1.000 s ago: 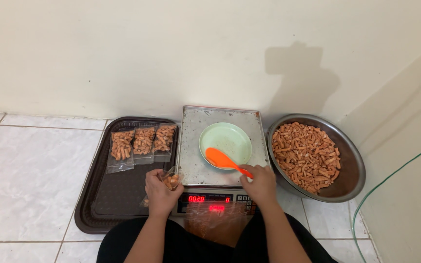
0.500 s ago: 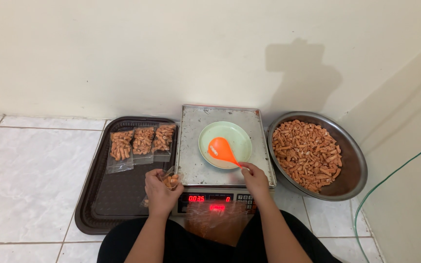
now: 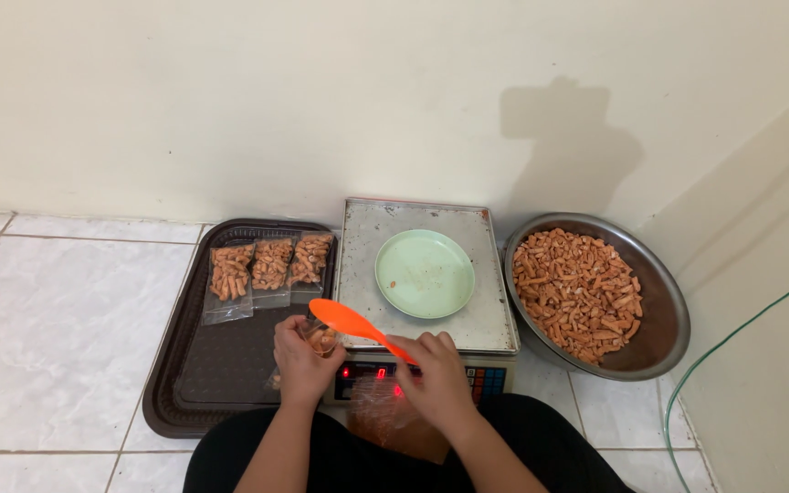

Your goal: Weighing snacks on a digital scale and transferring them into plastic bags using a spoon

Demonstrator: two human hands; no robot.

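Since the earlier frame, the orange spoon [image 3: 351, 323] has left the green plate [image 3: 425, 273] on the scale [image 3: 413, 310] and now hovers at the scale's left front corner, gripped by the right hand [image 3: 435, 379]. Left hand [image 3: 303, 363] is closed on a small clear bag [image 3: 320, 337] of snacks, just under the spoon's tip. Left of the scale sits a dark tray [image 3: 212, 365] with three filled bags [image 3: 270, 266]; right of it, a metal bowl [image 3: 664, 315] of snacks.

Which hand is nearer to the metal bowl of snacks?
Right. The right hand, holding the orange spoon, is just left of the metal bowl; the left hand sits farther left, over the tray.
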